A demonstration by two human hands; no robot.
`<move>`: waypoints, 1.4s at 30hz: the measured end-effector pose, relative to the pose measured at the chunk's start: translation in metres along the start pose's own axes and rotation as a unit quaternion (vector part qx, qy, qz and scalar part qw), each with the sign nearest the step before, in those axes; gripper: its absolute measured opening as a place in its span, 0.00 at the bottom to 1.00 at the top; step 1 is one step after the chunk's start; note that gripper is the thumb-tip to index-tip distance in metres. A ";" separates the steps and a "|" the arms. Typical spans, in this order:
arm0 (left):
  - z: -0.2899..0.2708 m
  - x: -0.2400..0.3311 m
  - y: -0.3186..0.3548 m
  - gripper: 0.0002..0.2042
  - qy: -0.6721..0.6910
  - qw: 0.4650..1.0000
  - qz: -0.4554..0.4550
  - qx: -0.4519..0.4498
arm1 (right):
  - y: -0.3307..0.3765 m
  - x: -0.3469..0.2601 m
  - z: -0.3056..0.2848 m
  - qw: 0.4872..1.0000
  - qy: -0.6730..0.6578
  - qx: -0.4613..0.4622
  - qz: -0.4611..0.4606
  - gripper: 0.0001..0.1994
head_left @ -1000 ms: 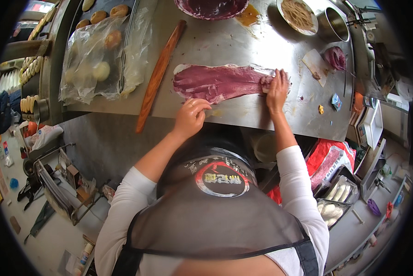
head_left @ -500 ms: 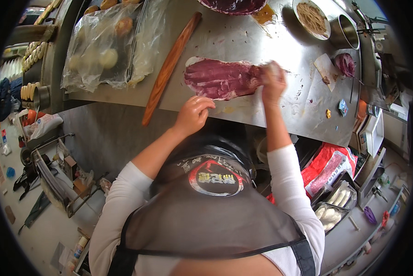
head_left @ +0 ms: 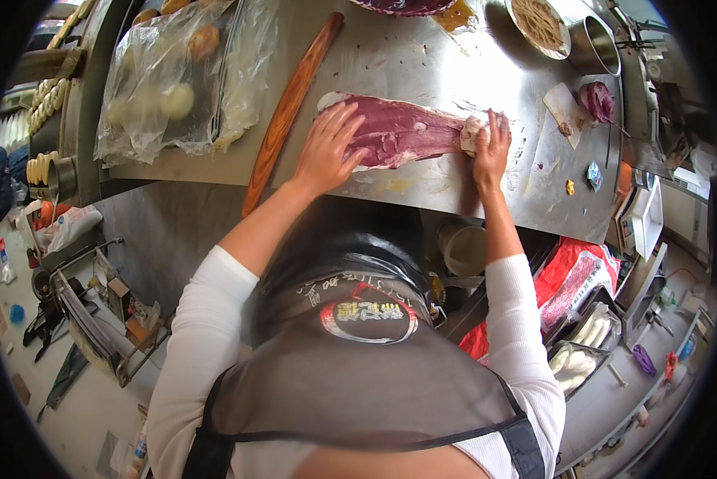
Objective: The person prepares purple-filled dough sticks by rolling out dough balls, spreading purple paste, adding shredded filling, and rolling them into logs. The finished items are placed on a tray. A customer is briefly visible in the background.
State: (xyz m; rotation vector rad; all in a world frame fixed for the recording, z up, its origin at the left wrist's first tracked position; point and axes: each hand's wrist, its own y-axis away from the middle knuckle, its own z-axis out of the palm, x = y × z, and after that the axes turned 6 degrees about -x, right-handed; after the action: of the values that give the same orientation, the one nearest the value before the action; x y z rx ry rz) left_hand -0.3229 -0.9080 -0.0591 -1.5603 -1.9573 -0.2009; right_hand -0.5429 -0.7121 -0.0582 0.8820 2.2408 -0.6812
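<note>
A long, flat sheet of dough (head_left: 406, 128) spread with purple paste lies on the steel table, its pale edges showing. My left hand (head_left: 326, 148) rests flat on the sheet's left end, fingers stretched and apart. At the other end, a short pale portion is folded or rolled over. My right hand (head_left: 491, 150) lies against that portion with its fingers extended. Left of the sheet, a wooden rolling pin (head_left: 290, 112) lies slantwise, one end reaching the table's front edge.
Plastic-covered trays of buns (head_left: 167, 88) stand at the left. A bowl of purple paste (head_left: 406, 6), a plate of brown filling (head_left: 540, 28) and a metal pot (head_left: 594, 48) sit at the back. A dough scraper (head_left: 564, 114) and a purple lump (head_left: 597, 102) are on the right.
My left hand has moved from the near edge onto the sheet's left end, its fingers spreading. My right hand, blurred before, now lies at the right end, where a pale fold shows.
</note>
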 end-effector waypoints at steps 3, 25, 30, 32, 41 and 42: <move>0.002 -0.009 -0.007 0.39 -0.052 0.994 -0.021 -0.094 | 0.006 -0.002 0.015 0.986 -0.071 -0.097 -0.112 0.22; -0.011 -0.031 -0.011 0.52 -0.127 0.969 -0.020 -0.213 | 0.005 -0.028 0.041 0.945 0.204 -0.185 -0.178 0.29; -0.011 -0.051 0.009 0.47 -0.104 0.982 -0.055 -0.149 | 0.014 -0.055 0.057 0.995 0.060 -0.019 0.073 0.28; -0.010 -0.054 0.013 0.49 -0.132 0.980 -0.062 -0.137 | 0.021 -0.056 0.066 0.993 0.003 -0.109 0.054 0.27; -0.012 -0.059 0.010 0.55 -0.179 0.969 -0.066 -0.157 | 0.037 -0.097 0.137 0.981 0.171 -0.072 -0.064 0.34; -0.013 -0.059 0.009 0.55 -0.206 0.960 -0.067 -0.177 | 0.033 -0.107 0.142 0.990 0.102 -0.084 -0.050 0.32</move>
State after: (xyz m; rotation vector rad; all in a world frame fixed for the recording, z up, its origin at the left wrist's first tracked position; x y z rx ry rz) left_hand -0.3031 -0.9604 -0.0829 -1.8060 -2.4630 -0.3166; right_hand -0.4051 -0.8269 -0.0853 0.7892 2.4969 -0.4554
